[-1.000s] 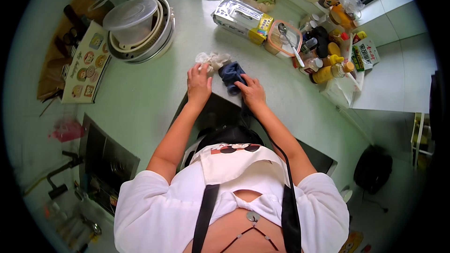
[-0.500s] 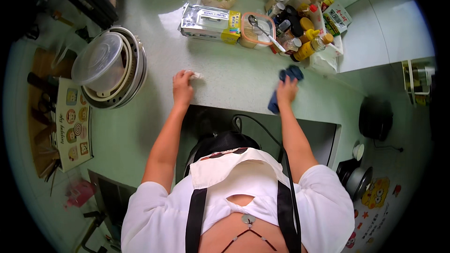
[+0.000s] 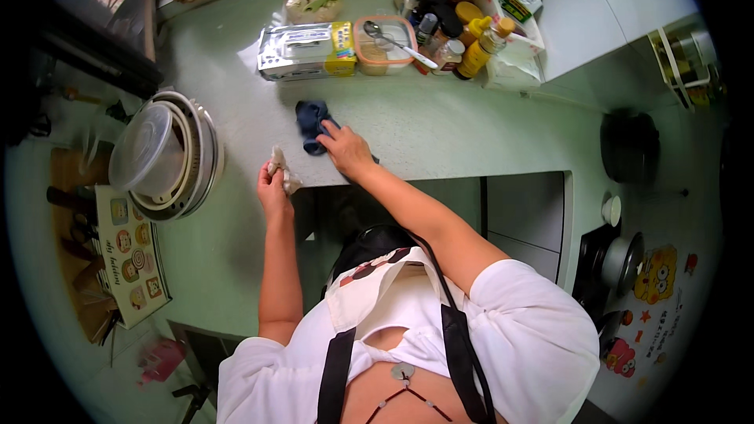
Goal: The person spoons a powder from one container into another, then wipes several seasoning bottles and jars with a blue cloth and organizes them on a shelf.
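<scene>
Head view, looking down on a pale green counter [image 3: 440, 133]. Right hand [image 3: 345, 151] lies flat, fingers spread, pressing a dark blue cloth [image 3: 312, 124] onto the counter; the cloth sits at about 11 o'clock from the hand, touching the fingertips. Left hand [image 3: 272, 188] is closed around a crumpled white paper wad [image 3: 280, 166], at the counter's near edge, around 8 o'clock from the cloth. Stack of bowls with a clear lid [image 3: 161, 153] at 9 o'clock, well apart. At 12 o'clock along the back: silver wipes pack [image 3: 302, 51], orange-rimmed container with a spoon [image 3: 383, 43], cluster of sauce bottles [image 3: 463, 39] at 1 o'clock.

Step, as I judge it: wiping the counter, with the cloth mid-stroke near the front edge and the paper held at the edge. Next move likely calls for steady downward pressure, dragging the cloth toward the left hand at the edge, and staying clear of the bottles.
</scene>
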### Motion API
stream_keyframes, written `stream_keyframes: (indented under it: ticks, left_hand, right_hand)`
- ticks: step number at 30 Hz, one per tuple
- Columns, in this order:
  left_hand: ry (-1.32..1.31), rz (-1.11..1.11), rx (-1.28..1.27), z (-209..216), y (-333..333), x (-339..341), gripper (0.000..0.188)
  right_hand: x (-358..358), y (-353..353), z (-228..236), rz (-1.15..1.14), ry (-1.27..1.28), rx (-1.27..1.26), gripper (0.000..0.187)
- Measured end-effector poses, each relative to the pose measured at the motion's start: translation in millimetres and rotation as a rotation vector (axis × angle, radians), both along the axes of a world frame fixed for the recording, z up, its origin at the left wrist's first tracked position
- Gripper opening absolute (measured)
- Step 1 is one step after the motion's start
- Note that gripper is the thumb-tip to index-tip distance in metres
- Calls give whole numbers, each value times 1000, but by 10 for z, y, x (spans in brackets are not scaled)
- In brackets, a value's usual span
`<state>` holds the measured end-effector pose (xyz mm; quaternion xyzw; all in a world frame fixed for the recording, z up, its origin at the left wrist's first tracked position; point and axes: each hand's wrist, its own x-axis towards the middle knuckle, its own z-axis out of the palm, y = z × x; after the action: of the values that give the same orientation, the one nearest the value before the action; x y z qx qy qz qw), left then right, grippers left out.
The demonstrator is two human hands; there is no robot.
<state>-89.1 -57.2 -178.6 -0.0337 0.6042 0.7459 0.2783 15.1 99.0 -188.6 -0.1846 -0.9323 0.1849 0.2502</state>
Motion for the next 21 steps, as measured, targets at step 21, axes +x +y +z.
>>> stream_keyframes:
  ticks: [21]
  left_hand:
    - [77, -535, -42, -138, 2174, 2475, 27]
  right_hand:
    - [4078, 2787, -51, -540, -247, 112, 34]
